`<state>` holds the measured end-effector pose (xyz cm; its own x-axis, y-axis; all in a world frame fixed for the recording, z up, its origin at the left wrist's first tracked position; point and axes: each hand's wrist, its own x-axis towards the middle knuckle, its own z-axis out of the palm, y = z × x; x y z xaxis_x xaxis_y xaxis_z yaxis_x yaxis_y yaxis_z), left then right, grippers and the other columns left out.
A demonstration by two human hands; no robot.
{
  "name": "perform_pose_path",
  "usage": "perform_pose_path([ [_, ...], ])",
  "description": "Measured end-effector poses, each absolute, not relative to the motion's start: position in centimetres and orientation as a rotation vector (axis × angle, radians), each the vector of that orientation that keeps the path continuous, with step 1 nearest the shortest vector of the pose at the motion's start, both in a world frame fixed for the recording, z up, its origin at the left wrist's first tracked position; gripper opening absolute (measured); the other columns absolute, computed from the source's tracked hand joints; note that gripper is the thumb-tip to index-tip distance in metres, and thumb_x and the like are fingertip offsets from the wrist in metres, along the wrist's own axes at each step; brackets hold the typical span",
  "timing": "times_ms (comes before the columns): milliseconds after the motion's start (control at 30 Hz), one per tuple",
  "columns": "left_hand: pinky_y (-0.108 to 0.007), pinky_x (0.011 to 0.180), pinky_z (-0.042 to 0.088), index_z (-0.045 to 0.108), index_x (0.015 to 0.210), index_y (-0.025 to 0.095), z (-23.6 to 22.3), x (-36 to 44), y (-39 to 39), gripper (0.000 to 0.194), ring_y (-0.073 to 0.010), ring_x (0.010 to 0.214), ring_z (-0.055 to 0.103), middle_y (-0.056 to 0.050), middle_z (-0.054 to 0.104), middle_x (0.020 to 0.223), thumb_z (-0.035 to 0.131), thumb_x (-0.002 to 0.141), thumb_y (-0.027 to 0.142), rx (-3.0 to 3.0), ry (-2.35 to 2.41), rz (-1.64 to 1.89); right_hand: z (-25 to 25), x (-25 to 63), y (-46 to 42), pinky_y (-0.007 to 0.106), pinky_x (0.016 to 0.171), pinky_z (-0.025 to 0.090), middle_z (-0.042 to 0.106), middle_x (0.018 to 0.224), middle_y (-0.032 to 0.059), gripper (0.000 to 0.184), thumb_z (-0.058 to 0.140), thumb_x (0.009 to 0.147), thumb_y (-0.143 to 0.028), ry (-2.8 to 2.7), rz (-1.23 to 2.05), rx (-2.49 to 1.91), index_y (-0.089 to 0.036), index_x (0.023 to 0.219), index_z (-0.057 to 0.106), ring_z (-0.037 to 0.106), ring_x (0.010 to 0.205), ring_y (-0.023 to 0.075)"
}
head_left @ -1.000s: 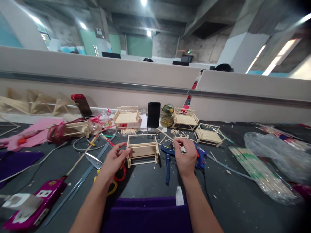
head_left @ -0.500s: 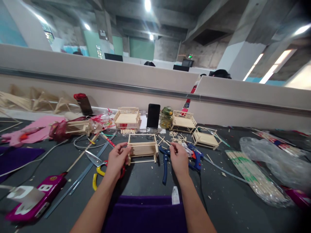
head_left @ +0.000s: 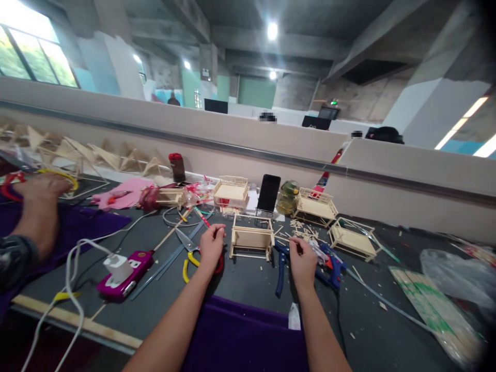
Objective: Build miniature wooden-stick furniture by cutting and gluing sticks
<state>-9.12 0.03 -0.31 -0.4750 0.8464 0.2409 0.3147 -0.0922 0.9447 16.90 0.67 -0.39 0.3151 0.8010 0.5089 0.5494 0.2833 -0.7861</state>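
Observation:
A small wooden stick model (head_left: pixel 251 239), like a miniature bed frame, stands upright on the dark table between my hands. My left hand (head_left: pixel 212 249) is just left of it, fingers curled together and apart from the model; nothing shows in them. Beneath that hand lie scissors (head_left: pixel 191 258) with red and yellow handles. My right hand (head_left: pixel 303 262) is closed in a pinch, beside blue-handled cutters (head_left: pixel 280 271); whatever its fingertips hold, if anything, cannot be made out. To its right rests a blue glue gun (head_left: pixel 334 267).
Similar stick models (head_left: pixel 231 192) stand behind, near a propped phone (head_left: pixel 268 192) and a glass jar (head_left: pixel 287 199). Loose sticks (head_left: pixel 308 231) lie scattered. A purple power strip (head_left: pixel 129 279) with white cables is at left. Another person's hand (head_left: pixel 44 191) holds scissors at far left.
The view has swung left, bringing another person's hand with scissors into sight. My left hand has come off the stick model. My right hand stays near the cutters, fingers more curled.

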Motion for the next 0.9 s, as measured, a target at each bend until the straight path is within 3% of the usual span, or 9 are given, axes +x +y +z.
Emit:
perform_pose_path([
  [167,-0.033,0.076,0.048,0.064,0.107,0.016,-0.5,-11.0,0.1,0.033,-0.0214,0.082,0.062,-0.008,0.065,0.087,0.040,0.089,0.029,1.371,2.031,1.464,-0.3,16.4,0.5,0.033,0.067,0.046,0.070,0.083,0.0111,0.035,0.053,0.081,-0.043,-1.271,0.296,-1.329,-0.013,0.088,0.070,0.060,0.070,0.0222],
  [267,-0.041,0.090,0.043,0.068,0.103,0.017,-0.4,-11.2,-0.1,0.028,-0.0290,0.103,0.056,-0.013,0.063,0.100,0.051,0.084,0.028,1.503,2.190,1.295,-0.6,16.2,0.5,0.033,0.069,0.046,0.070,0.084,0.0112,0.034,0.055,0.080,-0.043,-1.244,0.327,-1.313,-0.014,0.088,0.070,0.061,0.072,0.0228],
  [367,-0.045,0.091,0.041,0.071,0.093,0.017,-0.5,-10.5,-0.2,0.022,-0.0350,0.110,0.051,-0.016,0.060,0.103,0.061,0.079,0.030,1.592,2.310,1.106,-0.9,16.1,0.5,0.035,0.071,0.047,0.071,0.085,0.0117,0.034,0.055,0.080,-0.044,-1.230,0.373,-1.311,-0.014,0.087,0.070,0.062,0.073,0.0239],
  [567,-0.036,0.083,0.045,0.069,0.093,0.016,-0.9,-10.3,0.0,0.020,-0.0266,0.096,0.061,-0.014,0.060,0.102,0.053,0.081,0.021,1.609,2.444,0.896,-0.8,16.5,0.7,0.035,0.068,0.046,0.070,0.082,0.0111,0.036,0.056,0.079,-0.046,-1.150,0.393,-1.305,-0.014,0.089,0.070,0.060,0.070,0.0235],
  [733,-0.033,0.075,0.047,0.067,0.093,0.017,-1.0,-12.0,0.4,0.022,-0.0261,0.089,0.065,-0.011,0.067,0.092,0.050,0.079,0.015,1.589,2.453,0.883,-0.7,16.5,1.2,0.031,0.054,0.047,0.067,0.069,0.0066,0.037,0.056,0.079,-0.048,-1.084,0.490,-1.278,-0.014,0.088,0.067,0.059,0.055,0.0201],
  [900,-0.032,0.076,0.048,0.061,0.115,0.016,-1.2,-12.7,0.8,0.038,-0.0259,0.090,0.066,-0.010,0.070,0.095,0.048,0.080,0.018,1.595,2.434,0.927,-0.3,15.8,1.3,0.028,0.044,0.044,0.066,0.060,0.0030,0.032,0.057,0.080,-0.047,-1.053,0.585,-1.228,-0.016,0.085,0.064,0.057,0.045,0.0174],
])
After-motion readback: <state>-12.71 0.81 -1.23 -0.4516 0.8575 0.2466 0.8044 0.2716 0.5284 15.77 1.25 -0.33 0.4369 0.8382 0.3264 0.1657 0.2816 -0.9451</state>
